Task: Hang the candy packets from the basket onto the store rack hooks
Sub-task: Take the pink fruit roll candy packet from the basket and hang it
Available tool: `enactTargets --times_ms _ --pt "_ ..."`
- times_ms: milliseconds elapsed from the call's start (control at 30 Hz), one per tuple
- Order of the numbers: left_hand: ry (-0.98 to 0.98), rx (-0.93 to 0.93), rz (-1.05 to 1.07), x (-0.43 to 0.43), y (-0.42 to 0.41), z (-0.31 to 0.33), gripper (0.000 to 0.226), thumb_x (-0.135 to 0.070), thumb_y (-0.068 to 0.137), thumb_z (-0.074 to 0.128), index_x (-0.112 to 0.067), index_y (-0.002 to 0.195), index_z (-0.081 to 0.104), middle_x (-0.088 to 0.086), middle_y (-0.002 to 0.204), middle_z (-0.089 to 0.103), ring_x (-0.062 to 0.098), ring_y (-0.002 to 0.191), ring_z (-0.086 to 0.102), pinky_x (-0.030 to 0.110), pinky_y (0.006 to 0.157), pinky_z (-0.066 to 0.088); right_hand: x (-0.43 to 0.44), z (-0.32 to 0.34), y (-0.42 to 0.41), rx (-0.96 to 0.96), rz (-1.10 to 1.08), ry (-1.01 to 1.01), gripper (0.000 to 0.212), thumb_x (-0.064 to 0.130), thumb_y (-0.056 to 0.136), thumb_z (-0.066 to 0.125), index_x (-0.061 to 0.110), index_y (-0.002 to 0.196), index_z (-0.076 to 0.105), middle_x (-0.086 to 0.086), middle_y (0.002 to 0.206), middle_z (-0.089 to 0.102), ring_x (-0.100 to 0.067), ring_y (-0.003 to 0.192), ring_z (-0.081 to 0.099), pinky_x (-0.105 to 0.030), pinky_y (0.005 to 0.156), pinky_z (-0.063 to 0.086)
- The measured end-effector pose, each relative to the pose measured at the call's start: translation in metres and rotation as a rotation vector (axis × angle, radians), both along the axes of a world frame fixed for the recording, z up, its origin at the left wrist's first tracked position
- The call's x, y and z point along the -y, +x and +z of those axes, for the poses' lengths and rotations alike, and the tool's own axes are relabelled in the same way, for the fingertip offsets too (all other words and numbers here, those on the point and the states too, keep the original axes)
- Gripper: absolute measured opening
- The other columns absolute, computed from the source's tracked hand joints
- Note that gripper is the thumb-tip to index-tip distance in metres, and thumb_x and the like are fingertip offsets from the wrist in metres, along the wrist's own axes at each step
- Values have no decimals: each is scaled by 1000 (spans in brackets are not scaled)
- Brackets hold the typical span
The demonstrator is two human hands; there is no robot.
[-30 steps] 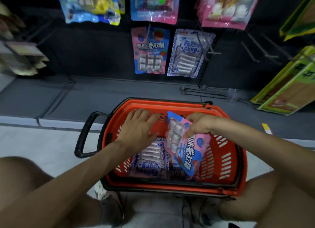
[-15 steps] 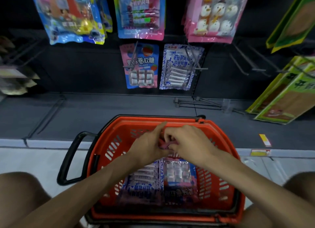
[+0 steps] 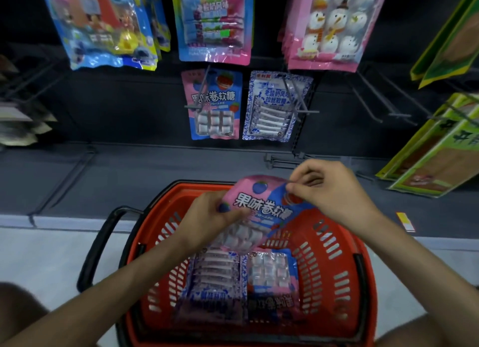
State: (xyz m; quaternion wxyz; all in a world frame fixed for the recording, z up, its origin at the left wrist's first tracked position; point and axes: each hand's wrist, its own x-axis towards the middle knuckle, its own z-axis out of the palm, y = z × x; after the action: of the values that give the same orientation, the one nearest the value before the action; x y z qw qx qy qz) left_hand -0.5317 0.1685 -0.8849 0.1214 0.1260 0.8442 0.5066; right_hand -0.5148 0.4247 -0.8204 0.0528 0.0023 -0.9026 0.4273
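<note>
We hold a pink-and-blue candy packet (image 3: 261, 206) just above the far rim of the orange slatted plastic basket (image 3: 334, 258). Our left grip (image 3: 215, 214) pinches the packet's left side, and our right grip (image 3: 334, 191) pinches its top right corner with curled fingers. In the basket lie a blue-and-white striped packet (image 3: 215, 276) and, beside it, a second pink packet (image 3: 269, 269). On the dark rack beyond, a hanging pink packet (image 3: 213, 105) sits next to a hanging blue-and-white packet (image 3: 277, 105).
</note>
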Motion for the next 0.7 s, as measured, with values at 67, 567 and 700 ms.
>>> enactTargets --times_ms 67,567,700 --pt "181 146 102 4 0 9 15 -26 88 82 -12 92 78 1 82 80 16 71 76 32 61 61 -6 -4 -4 10 -49 -45 23 12 79 88 26 74 70 4 69 72 -13 70 71 -30 70 56" --pt "605 584 247 17 1 25 40 -27 90 74 -2 121 72 19 117 76 42 109 72 49 93 61 37 -26 6 568 32 -672 37 25 81 84 18 116 75 2 113 79 -18 111 73 -43 103 51" --pt "575 585 362 20 -1 22 39 -29 90 79 -1 116 71 14 100 79 35 87 77 46 76 64 51 -41 6 537 2 -775 30 13 82 83 12 111 74 -1 108 79 -20 110 73 -34 98 54"
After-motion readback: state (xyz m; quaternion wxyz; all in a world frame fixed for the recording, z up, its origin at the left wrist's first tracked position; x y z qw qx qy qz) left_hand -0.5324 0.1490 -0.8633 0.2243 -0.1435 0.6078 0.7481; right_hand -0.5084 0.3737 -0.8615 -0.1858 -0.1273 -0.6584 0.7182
